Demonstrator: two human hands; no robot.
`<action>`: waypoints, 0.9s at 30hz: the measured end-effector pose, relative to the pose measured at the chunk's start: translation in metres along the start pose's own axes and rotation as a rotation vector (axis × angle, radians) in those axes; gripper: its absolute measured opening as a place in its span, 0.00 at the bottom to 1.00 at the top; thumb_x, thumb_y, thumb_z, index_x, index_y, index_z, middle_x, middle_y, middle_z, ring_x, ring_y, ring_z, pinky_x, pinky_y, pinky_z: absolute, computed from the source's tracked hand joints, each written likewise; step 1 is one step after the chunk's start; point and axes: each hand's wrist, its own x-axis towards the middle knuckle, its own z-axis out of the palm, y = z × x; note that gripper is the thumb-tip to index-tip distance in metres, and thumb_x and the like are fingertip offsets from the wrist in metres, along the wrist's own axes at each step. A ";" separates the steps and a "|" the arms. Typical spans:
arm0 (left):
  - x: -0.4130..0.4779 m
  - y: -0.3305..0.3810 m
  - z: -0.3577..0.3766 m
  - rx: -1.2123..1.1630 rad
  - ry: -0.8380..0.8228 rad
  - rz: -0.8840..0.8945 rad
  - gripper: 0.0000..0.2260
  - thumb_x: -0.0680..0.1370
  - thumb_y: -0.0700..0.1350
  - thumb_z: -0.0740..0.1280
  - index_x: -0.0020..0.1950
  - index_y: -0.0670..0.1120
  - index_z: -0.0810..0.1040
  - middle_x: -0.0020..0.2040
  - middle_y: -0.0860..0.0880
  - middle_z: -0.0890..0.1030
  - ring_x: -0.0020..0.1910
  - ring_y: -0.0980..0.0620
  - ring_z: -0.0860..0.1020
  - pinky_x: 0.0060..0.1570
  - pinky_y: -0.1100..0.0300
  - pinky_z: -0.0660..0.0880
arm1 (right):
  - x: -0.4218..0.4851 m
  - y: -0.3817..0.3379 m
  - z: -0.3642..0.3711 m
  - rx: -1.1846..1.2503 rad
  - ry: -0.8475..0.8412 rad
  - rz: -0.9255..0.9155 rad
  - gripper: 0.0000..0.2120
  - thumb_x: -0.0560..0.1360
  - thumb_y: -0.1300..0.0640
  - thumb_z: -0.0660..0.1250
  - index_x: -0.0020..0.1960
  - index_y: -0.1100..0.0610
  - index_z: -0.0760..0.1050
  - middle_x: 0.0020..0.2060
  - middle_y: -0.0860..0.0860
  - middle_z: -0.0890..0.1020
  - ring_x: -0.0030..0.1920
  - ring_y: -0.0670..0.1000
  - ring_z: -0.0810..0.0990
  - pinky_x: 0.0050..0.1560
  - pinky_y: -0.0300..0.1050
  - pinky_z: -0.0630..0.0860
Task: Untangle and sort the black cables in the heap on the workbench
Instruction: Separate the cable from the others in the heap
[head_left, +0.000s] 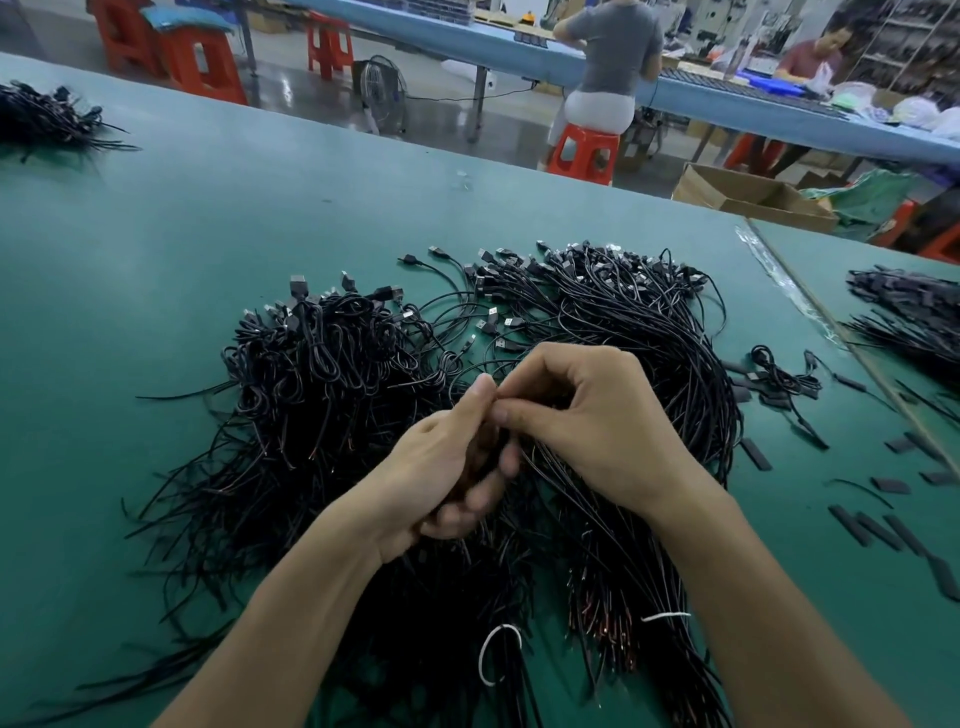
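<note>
A big heap of thin black USB cables (332, 395) lies on the green workbench (156, 249), plugs pointing away from me and bare wire ends toward me. A straighter bundle of cables (649, 322) curves along the heap's right side. My left hand (447, 467) and my right hand (597, 421) meet above the heap's middle. Both pinch the same few cable strands between thumb and fingers, fingertips touching. What lies inside my left palm is hidden. A white tie (498, 654) loops around cables near me.
Short black sleeve pieces (878, 530) are scattered at the right, beside a small cable clump (779, 374). More cable piles sit at far left (41, 119) and far right (914, 317). Beyond the bench's far edge are red stools, a fan, cardboard boxes and two people at another table.
</note>
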 end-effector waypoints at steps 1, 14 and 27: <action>0.001 0.000 -0.001 -0.016 0.033 0.032 0.27 0.77 0.69 0.56 0.32 0.49 0.75 0.22 0.50 0.68 0.16 0.56 0.61 0.17 0.71 0.58 | 0.001 0.001 0.000 -0.046 0.043 0.004 0.03 0.73 0.54 0.76 0.42 0.51 0.82 0.34 0.46 0.84 0.35 0.45 0.83 0.40 0.39 0.78; 0.006 0.006 -0.010 -0.232 0.378 0.202 0.31 0.83 0.65 0.45 0.26 0.50 0.66 0.23 0.54 0.59 0.19 0.57 0.55 0.17 0.69 0.52 | -0.024 0.031 0.027 -0.786 -0.476 0.463 0.11 0.74 0.44 0.72 0.49 0.51 0.80 0.46 0.50 0.81 0.45 0.53 0.82 0.48 0.49 0.80; 0.004 0.006 -0.008 -0.074 0.437 0.324 0.25 0.76 0.64 0.61 0.26 0.49 0.73 0.22 0.52 0.62 0.18 0.56 0.56 0.19 0.67 0.54 | -0.023 0.014 -0.009 -0.596 -0.282 0.414 0.06 0.75 0.47 0.72 0.45 0.48 0.83 0.43 0.46 0.82 0.43 0.45 0.81 0.50 0.46 0.81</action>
